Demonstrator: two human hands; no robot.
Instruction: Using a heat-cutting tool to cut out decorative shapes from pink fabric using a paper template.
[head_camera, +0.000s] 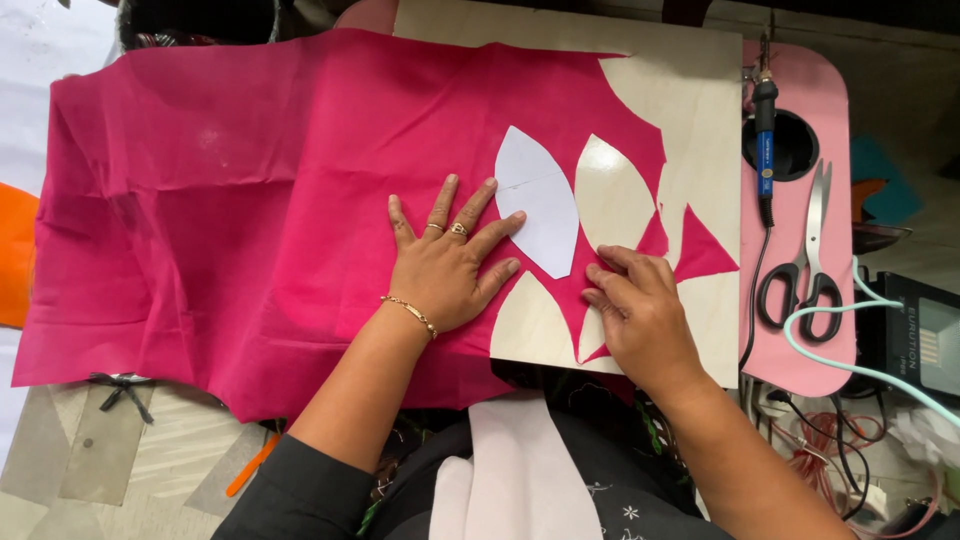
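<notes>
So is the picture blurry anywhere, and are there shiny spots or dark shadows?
In the head view, the left hand, right hand and pink fabric look sharp under soft, even light; only faint shadows hug the fingers; the scissors blades gleam slightly; the top edge falls dark, and the corners look a little stretched.

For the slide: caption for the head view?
Both hands press pink cloth beside a white paper template on a board.
</notes>
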